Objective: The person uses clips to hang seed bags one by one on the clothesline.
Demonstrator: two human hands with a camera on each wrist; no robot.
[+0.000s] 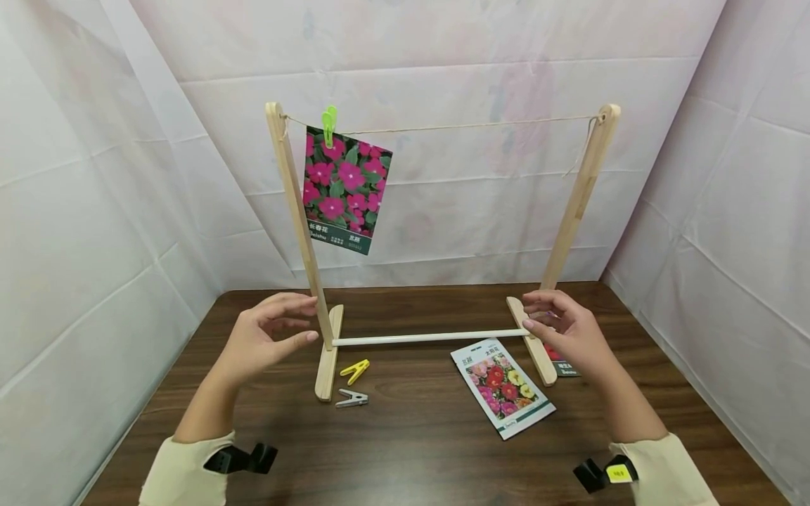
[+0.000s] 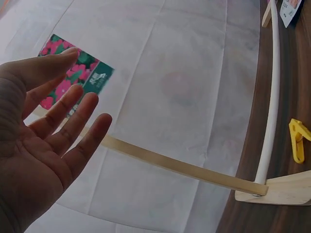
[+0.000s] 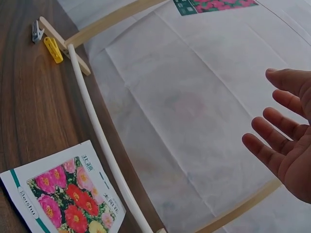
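My left hand [image 1: 262, 339] is open, with the fingers relaxed and a little spread, and it holds nothing. It is just beside the left post [image 1: 297, 218] of the wooden stand, near the bottom; I cannot tell if the fingertips touch the wood. From the left wrist view I see my palm empty and the post behind the fingers.

My right hand [image 1: 563, 330] is also open, with fingers loosely bent, and it grips nothing. It is at the foot of the right post [image 1: 579, 197], close to the end of the white rod [image 1: 430, 338] that joins both feet; one fingertip is near the rod end, but contact is not clear.

Between the post tops goes a string [image 1: 468, 126]. At its left end a green clothespin [image 1: 329, 125] holds a seed packet with pink flowers [image 1: 344, 188], which hangs a little tilted.

On the brown table [image 1: 411, 450], beside the left foot, lie a yellow clothespin [image 1: 355, 370] and a grey clothespin [image 1: 351, 399]. A second seed packet [image 1: 503, 386] lies flat in front of the rod, near my right hand. A third packet [image 1: 563, 365] is partly hidden under that hand.
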